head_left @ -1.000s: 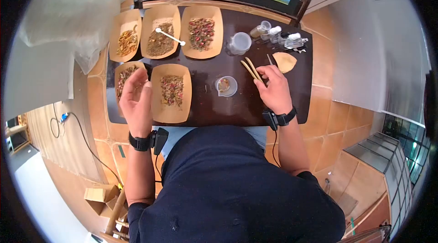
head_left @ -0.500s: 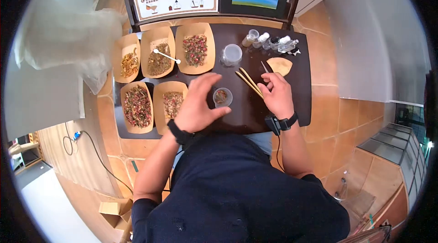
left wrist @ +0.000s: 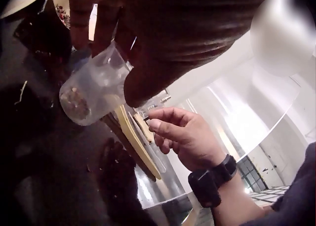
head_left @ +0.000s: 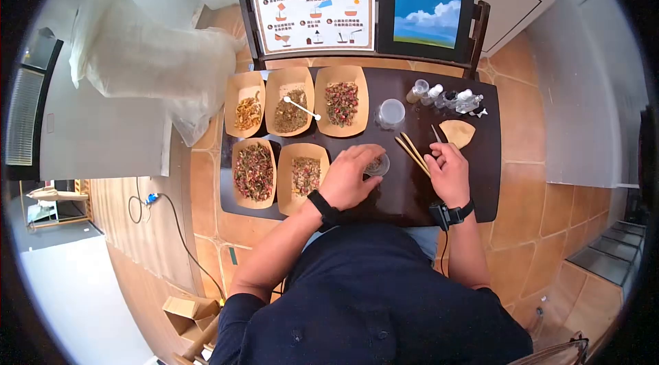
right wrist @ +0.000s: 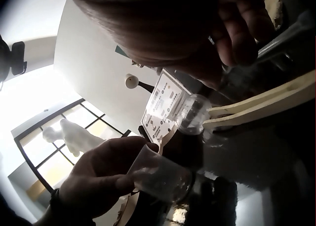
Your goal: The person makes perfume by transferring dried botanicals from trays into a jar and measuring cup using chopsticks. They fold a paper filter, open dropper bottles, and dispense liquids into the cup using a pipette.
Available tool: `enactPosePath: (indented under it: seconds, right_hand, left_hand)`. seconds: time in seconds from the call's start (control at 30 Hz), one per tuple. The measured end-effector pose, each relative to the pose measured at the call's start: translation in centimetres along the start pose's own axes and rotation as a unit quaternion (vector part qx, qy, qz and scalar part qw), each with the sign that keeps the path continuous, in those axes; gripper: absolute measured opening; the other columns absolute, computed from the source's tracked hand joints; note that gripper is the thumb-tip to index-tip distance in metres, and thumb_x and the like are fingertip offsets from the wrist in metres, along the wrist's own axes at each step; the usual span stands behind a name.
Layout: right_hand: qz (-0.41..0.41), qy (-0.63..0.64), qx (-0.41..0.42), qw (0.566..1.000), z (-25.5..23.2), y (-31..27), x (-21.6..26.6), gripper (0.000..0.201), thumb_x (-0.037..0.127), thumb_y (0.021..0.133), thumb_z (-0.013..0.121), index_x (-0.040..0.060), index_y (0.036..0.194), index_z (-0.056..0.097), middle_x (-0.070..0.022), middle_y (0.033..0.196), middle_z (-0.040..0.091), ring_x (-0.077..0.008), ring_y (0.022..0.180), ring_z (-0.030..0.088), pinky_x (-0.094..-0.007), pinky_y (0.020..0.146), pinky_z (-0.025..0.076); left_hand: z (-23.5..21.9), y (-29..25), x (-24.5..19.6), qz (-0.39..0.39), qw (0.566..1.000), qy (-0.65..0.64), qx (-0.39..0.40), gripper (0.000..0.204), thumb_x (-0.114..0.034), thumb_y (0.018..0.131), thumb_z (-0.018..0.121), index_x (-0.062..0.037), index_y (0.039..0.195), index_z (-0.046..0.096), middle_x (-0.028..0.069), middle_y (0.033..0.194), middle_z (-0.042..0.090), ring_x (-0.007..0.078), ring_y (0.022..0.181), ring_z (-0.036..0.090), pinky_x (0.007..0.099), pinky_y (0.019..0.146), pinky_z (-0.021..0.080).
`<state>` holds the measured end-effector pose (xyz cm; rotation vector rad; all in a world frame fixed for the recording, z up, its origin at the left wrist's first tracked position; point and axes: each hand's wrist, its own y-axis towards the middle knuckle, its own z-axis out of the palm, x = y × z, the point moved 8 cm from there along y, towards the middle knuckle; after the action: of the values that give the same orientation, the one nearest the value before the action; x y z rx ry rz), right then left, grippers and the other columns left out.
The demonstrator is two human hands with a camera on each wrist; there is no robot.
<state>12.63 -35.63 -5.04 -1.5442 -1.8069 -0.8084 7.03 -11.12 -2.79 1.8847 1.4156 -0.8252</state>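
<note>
My left hand (head_left: 345,180) grips a small clear plastic cup (left wrist: 94,92), thumb on one side and fingers on the other, near the rim. Dried brownish bits lie at the bottom of the cup, which stands on the dark table. My right hand (head_left: 450,174) hovers with loosely curled fingers over the near ends of pale wooden tongs (head_left: 413,155). In the left wrist view, no object shows between its thumb and forefinger. A thin grey rod (head_left: 436,133) lies beside the tongs, its near end hidden by the right hand.
Several paper trays (head_left: 341,128) of dried flowers and herbs fill the table's left side; a white spoon (head_left: 302,108) lies across two. Behind the cup stands a lidded clear jar (head_left: 392,112). Small bottles (head_left: 447,99) and a tan fan-shaped piece (head_left: 457,133) are right.
My left hand has come from above the left trays, moving right to the cup, and now grips it. The right hand stays by the tongs. The head view has shifted.
</note>
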Motion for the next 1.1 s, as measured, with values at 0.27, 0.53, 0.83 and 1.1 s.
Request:
enactPosePath:
  seconds: [0.27, 0.53, 0.83, 1.1]
  right_hand:
    - [-0.001, 0.005, 0.007, 1.000, -0.5, -0.5, -0.5, 0.023, 0.002, 0.094, 0.080, -0.0026, 0.115, 0.073, -0.0129, 0.098, 0.070, -0.0201, 0.071, 0.065, -0.0341, 0.070, 0.056]
    - [0.014, 0.004, 0.012, 1.000, -0.4, -1.1, -1.1, 0.021, 0.002, 0.094, 0.080, -0.0027, 0.114, 0.073, -0.0135, 0.097, 0.070, -0.0210, 0.071, 0.065, -0.0345, 0.069, 0.055]
    - [-0.007, 0.013, -0.009, 1.000, -1.0, -1.0, -1.3, 0.022, 0.002, 0.094, 0.080, -0.0020, 0.115, 0.073, -0.0137, 0.097, 0.070, -0.0213, 0.072, 0.067, -0.0348, 0.068, 0.056]
    - [0.018, 0.003, -0.018, 1.000, -2.1, -0.5, -2.4, 0.023, 0.003, 0.095, 0.080, -0.0034, 0.116, 0.074, -0.0140, 0.099, 0.072, -0.0204, 0.074, 0.068, -0.0340, 0.070, 0.057]
  left_hand:
    - [0.4, 1.1, 0.7, -0.037, 0.997, -0.071, 0.011, 0.061, -0.006, 0.083, 0.088, -0.0062, 0.141, 0.068, 0.0153, 0.136, 0.072, 0.0369, 0.121, 0.071, 0.0451, 0.104, 0.057]
    - [0.9, 0.9, 1.5, -0.089, 0.988, -0.122, 0.023, 0.062, -0.007, 0.082, 0.090, -0.0074, 0.141, 0.070, 0.0146, 0.135, 0.073, 0.0351, 0.120, 0.072, 0.0431, 0.100, 0.058]
    - [1.3, 0.8, 2.0, -0.105, 0.983, -0.150, 0.015, 0.061, -0.006, 0.083, 0.091, -0.0099, 0.141, 0.070, 0.0114, 0.131, 0.074, 0.0307, 0.111, 0.073, 0.0391, 0.092, 0.059]
    - [2.0, 0.4, 3.0, -0.123, 0.971, -0.206, 0.011, 0.061, -0.005, 0.085, 0.089, -0.0108, 0.142, 0.069, 0.0121, 0.135, 0.072, 0.0292, 0.117, 0.072, 0.0404, 0.097, 0.059]
